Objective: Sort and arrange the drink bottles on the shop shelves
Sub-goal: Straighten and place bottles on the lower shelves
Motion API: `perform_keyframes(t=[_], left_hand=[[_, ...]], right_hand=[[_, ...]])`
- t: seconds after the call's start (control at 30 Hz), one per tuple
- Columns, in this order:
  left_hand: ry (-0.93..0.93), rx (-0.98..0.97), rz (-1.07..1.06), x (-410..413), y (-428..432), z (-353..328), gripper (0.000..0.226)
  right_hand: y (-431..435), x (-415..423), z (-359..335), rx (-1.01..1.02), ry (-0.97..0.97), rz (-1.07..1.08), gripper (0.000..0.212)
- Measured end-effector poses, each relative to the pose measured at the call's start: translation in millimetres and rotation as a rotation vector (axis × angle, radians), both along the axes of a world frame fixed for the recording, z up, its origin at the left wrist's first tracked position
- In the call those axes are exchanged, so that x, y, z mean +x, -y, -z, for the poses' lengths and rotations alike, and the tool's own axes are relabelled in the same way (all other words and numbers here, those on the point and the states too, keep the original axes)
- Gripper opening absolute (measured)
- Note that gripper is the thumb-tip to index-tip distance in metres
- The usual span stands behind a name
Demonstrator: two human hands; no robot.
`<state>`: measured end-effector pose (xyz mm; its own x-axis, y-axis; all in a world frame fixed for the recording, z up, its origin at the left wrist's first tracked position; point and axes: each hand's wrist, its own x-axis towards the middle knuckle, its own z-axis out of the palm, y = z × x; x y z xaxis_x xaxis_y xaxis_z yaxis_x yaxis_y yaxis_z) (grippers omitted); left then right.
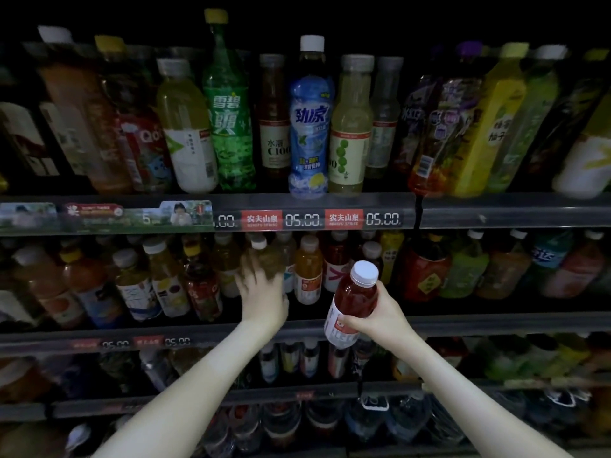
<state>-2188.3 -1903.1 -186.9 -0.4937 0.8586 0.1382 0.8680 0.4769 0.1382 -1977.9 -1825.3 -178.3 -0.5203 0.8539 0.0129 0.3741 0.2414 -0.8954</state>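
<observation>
Dim shop cooler here: the person's right hand point(380, 317) grips a clear plastic bottle of red drink with a white cap point(353, 300) in front of the middle shelf rail point(496, 320), while the left hand point(264, 292) wraps a yellowish-green bottle with a white cap point(264, 256) standing among the second-row drinks.

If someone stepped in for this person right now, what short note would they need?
Left hand: reaching into the middle shelf, fingers around a brownish bottle; a firm grip is hard to confirm, as it is blurred.
Right hand: holding a red bottle with a white cap, in front of the shelf, not yet placed.
Done: cannot tell from this one view; the shelves are full and mixed.
Left: find a slot for the red bottle, perhaps by the other red one just behind, and settle the brownish one.
</observation>
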Motion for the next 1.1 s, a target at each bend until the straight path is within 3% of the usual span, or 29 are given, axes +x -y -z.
perform_keyframes(t=[0.17, 0.37, 0.7, 0.87, 1.03, 1.1], left_hand=[[0.072, 0.028, 0.298, 37.5, -9.4, 2.7, 0.068], [0.486, 0.021, 0.633, 83.2, -32.0, 6.1, 0.096], [0.705, 0.325, 0.263, 88.9, -32.9, 16.0, 0.083], [0.744, 0.522, 0.077, 73.9, -47.3, 20.3, 0.075], [0.703, 0.492, -0.018, 61.1, -65.5, 33.8, 0.079], [0.699, 0.469, -0.036, 60.2, -70.2, 43.2, 0.079]], right_hand=[[-6.6, 17.3, 3.8, -0.019, -0.093, 0.153, 0.071], [-18.2, 31.5, 10.1, -0.052, -0.165, 0.244, 0.070], [-51.6, 31.5, 26.1, -0.129, -0.106, -0.138, 0.076], [-84.6, 22.0, 31.5, 0.073, -0.083, 0.112, 0.065], [-100.3, -18.9, 41.1, 0.046, -0.014, 0.085, 0.057], [-107.5, -27.8, 50.1, 0.084, -0.031, 0.136, 0.063]])
